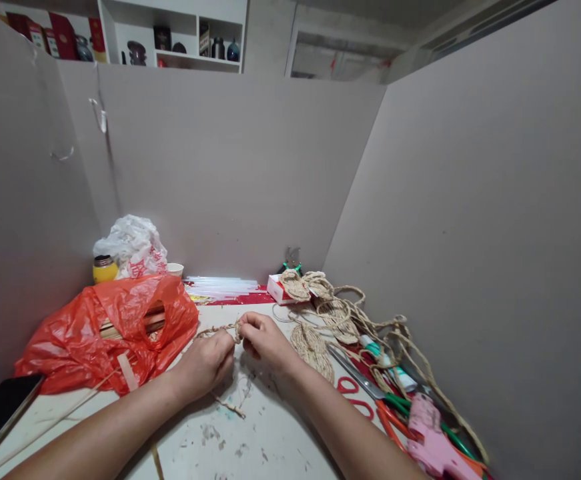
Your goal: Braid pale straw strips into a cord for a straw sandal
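Observation:
My left hand (209,361) is closed around a twisted straw cord (215,329) above the middle of the white table. Close beside it on the right, my right hand (263,339) pinches the same cord between thumb and fingers. A loop of the cord shows behind my left knuckles. One loose end (230,405) hangs below my left hand towards the tabletop. Coiled straw pieces (313,350) lie just right of my right hand.
A red plastic bag (85,327) holding wooden strips and a phone (3,413) lie left. Red-handled scissors (355,395), a pink glue gun (433,437) and tangled rope (400,327) lie right. Clear sticks (225,288) lie behind. Grey panels (220,167) enclose the table.

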The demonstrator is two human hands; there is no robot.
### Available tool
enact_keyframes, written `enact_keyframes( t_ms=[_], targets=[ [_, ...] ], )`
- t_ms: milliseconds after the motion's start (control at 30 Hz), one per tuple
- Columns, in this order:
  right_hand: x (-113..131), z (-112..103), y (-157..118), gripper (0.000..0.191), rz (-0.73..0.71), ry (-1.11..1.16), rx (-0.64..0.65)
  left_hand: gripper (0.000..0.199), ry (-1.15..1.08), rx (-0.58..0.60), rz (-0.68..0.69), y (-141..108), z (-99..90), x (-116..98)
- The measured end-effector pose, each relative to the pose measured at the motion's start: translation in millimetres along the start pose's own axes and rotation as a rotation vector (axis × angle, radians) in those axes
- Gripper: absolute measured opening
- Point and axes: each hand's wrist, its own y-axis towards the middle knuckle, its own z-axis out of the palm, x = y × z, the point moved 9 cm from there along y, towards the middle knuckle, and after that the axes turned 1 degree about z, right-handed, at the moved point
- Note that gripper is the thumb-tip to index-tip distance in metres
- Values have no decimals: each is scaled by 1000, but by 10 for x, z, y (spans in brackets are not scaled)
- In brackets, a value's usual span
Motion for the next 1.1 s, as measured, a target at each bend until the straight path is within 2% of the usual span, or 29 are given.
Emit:
enact_keyframes(
  t_ms=[133, 233, 300, 400, 533, 700, 833, 933, 1100],
  targets=[
    [-83, 8, 6, 8, 116, 93, 53, 14, 134, -8, 55, 15, -43, -61],
    [-87, -22, 3, 11, 152, 53, 80, 15, 236, -23, 74, 19, -109, -119],
    [-89, -21, -7, 10, 174, 18, 138, 15, 223, -34, 109, 22, -158, -192],
    [-96, -19, -25, 7, 185, -37, 221, 14, 139, 9, 154, 33, -162, -286],
    [-84, -52, -10, 7, 156, -78, 204, 11, 51, 62, 117, 49, -103, -255],
    [-5, -122, 38, 7, 85, -7, 80, 14, -144, -24, -37, 58, -88, -40],
    [-6, -168, 67, 12, 59, 84, -5, 16, -346, -64, -148, 68, -33, 51],
    [-75, -235, 101, 16, 54, 162, -95, 22, -545, -53, -346, 44, 88, 143],
    [-270, -389, 164, 17, 90, 282, -248, 22, -978, 33, -711, -87, 416, 230]
  ],
)
